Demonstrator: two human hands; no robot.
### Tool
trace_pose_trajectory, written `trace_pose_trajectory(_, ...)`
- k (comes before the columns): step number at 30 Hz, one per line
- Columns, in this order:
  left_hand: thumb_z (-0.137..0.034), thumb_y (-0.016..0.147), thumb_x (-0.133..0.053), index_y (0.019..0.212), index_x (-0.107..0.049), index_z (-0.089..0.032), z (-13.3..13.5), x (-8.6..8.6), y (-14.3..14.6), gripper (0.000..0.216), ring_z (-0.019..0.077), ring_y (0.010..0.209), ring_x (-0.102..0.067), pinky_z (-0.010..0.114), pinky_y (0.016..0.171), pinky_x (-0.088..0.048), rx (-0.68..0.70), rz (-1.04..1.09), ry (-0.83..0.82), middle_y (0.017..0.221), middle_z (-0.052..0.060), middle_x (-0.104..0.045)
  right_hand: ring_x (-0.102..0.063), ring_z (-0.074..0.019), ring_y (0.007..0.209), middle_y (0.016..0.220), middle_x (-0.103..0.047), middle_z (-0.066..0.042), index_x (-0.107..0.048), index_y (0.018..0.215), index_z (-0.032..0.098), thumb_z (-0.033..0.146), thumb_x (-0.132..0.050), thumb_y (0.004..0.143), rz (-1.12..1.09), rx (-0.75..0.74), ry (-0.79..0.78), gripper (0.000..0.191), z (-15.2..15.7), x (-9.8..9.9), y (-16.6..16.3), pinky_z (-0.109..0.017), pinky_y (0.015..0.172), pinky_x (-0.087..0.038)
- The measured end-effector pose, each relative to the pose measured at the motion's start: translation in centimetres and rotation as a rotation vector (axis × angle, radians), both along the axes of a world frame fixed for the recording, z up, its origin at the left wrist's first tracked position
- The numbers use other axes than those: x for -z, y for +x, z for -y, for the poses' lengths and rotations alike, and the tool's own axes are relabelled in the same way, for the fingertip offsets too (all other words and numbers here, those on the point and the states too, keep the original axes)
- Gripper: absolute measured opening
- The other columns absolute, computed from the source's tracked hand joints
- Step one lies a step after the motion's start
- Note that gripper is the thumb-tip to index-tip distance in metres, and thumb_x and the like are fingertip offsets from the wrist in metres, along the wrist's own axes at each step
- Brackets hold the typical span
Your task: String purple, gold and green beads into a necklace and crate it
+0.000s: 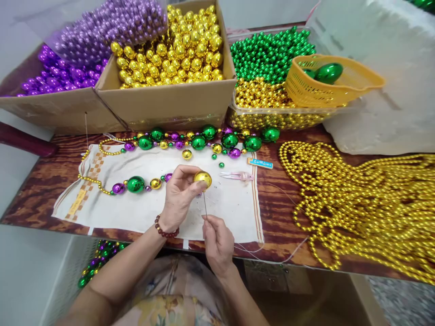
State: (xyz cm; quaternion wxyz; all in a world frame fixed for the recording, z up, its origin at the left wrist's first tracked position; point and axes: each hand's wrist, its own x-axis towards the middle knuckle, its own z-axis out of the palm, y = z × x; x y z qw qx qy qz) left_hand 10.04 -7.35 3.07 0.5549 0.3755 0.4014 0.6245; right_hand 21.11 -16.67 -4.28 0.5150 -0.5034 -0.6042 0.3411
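My left hand (pixel 180 194) pinches a shiny gold bead (pixel 203 179) between thumb and fingers, above a white cloth (pixel 234 208). Just below it, my right hand (pixel 218 240) is closed on a long thin needle (pixel 205 204), whose upper end meets the underside of the bead. Whether the tip is inside the hole is hidden. Left of my hands lies a strand of beads with a large green bead (pixel 136 184); its near end passes behind my left hand. Farther back rests another strand, with a green bead (pixel 199 142) among purple and gold ones. A loose gold bead (pixel 186 154) sits near it.
Pink-handled snips (pixel 236 175) and a blue-and-orange strip (pixel 260 163) lie at right on the cloth. Gold bead chains (pixel 367 203) spread over the table's right side. Behind stand a carton (pixel 166 97) of gold beads, purple beads (pixel 64 74), and a yellow basket (pixel 319 93).
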Motion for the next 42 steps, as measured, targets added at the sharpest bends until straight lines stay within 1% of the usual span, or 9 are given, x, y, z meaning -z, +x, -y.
trace_pose_trajectory(4, -0.029, 0.073, -0.084, 0.095, -0.07, -0.02, -0.2, -0.2, 0.0, 0.027, 0.0097, 0.077, -0.063, 0.02, 0.069, -0.051, 0.007, 0.009, 0.023, 0.087, 0.001, -0.069, -0.056, -0.0094, 0.049, 0.068, -0.064, 0.001, -0.061, 0.105, 0.019, 0.015, -0.046, 0.098, 0.019, 0.006, 0.017, 0.017, -0.2, -0.2, -0.1, -0.02, 0.046, -0.042)
trace_pose_trajectory(10, -0.038, 0.074, -0.082, 0.097, -0.076, -0.024, -1.3, -0.8, -0.7, 0.028, 0.0122, 0.08, -0.065, 0.026, 0.074, -0.054, 0.027, 0.078, -0.043, 0.102, 0.005, -0.072, -0.057, -0.0117, 0.048, 0.068, -0.065, -0.001, -0.062, 0.103, 0.018, 0.018, -0.046, 0.098, 0.112, -0.008, 0.011, 0.017, 0.3, 0.5, 0.9, -0.023, 0.045, -0.044)
trace_pose_trajectory(18, -0.039, 0.076, -0.081, 0.105, -0.078, -0.024, -0.2, -0.5, 0.0, 0.032, 0.0182, 0.098, -0.066, 0.03, 0.086, -0.054, 0.11, 0.087, -0.049, 0.111, 0.008, -0.073, -0.057, -0.0111, 0.048, 0.064, -0.061, 0.002, -0.061, 0.106, 0.017, 0.018, -0.042, 0.1, 0.068, 0.029, 0.045, 0.019, -0.8, 0.4, 0.0, -0.023, 0.049, -0.045)
trace_pose_trajectory(23, -0.038, 0.075, -0.082, 0.102, -0.078, -0.024, -0.3, -0.6, -0.3, 0.03, 0.0147, 0.089, -0.065, 0.027, 0.081, -0.055, 0.089, 0.099, -0.046, 0.107, 0.006, -0.073, -0.058, -0.0113, 0.049, 0.066, -0.063, 0.001, -0.06, 0.106, 0.018, 0.019, -0.042, 0.1, 0.103, 0.017, 0.075, 0.02, -1.1, 0.5, -0.1, -0.023, 0.05, -0.046)
trace_pose_trajectory(27, -0.035, 0.076, -0.081, 0.107, -0.077, -0.026, -0.4, 0.1, -0.4, 0.032, 0.0116, 0.084, -0.062, 0.023, 0.077, -0.054, 0.063, 0.064, -0.027, 0.102, 0.004, -0.07, -0.056, -0.0113, 0.047, 0.065, -0.063, 0.001, -0.061, 0.104, 0.018, 0.021, -0.044, 0.1, 0.131, 0.009, 0.054, 0.017, -0.3, 0.9, 0.0, -0.023, 0.048, -0.045)
trace_pose_trajectory(31, -0.035, 0.083, -0.075, 0.106, -0.076, -0.023, -0.1, 0.7, -0.3, 0.025, 0.0129, 0.088, -0.064, 0.023, 0.077, -0.054, 0.14, -0.018, -0.021, 0.107, 0.006, -0.069, -0.054, -0.0109, 0.048, 0.065, -0.06, 0.001, -0.061, 0.105, 0.017, 0.022, -0.043, 0.101, 0.051, 0.003, -0.033, 0.019, 0.0, 1.2, 0.0, -0.023, 0.048, -0.044)
trace_pose_trajectory(35, -0.036, 0.088, -0.07, 0.117, -0.07, -0.026, 0.1, 0.4, -0.6, 0.03, 0.0172, 0.093, -0.07, 0.032, 0.086, -0.057, 0.311, 0.052, -0.051, 0.121, 0.009, -0.068, -0.051, -0.0105, 0.049, 0.062, -0.054, 0.003, -0.062, 0.105, 0.017, 0.024, -0.042, 0.101, -0.051, -0.02, -0.116, 0.021, -0.2, 1.5, 0.3, -0.022, 0.047, -0.042)
trace_pose_trajectory(37, -0.036, 0.088, -0.07, 0.118, -0.068, -0.026, 0.0, 0.1, -0.9, 0.032, 0.0187, 0.091, -0.072, 0.035, 0.086, -0.059, 0.369, 0.072, -0.073, 0.124, 0.011, -0.067, -0.05, -0.0105, 0.049, 0.06, -0.052, 0.004, -0.062, 0.105, 0.016, 0.025, -0.042, 0.101, -0.062, -0.035, -0.126, 0.022, -0.4, 1.5, 0.7, -0.022, 0.047, -0.042)
trace_pose_trajectory(42, -0.032, 0.08, -0.079, 0.109, -0.07, -0.024, -0.9, 0.0, -1.3, 0.031, 0.0157, 0.084, -0.072, 0.033, 0.082, -0.06, 0.196, 0.091, -0.055, 0.109, 0.006, -0.071, -0.054, -0.0108, 0.048, 0.064, -0.059, 0.002, -0.063, 0.105, 0.017, 0.021, -0.045, 0.099, 0.057, -0.037, -0.023, 0.019, -0.3, 1.4, 1.2, -0.022, 0.047, -0.043)
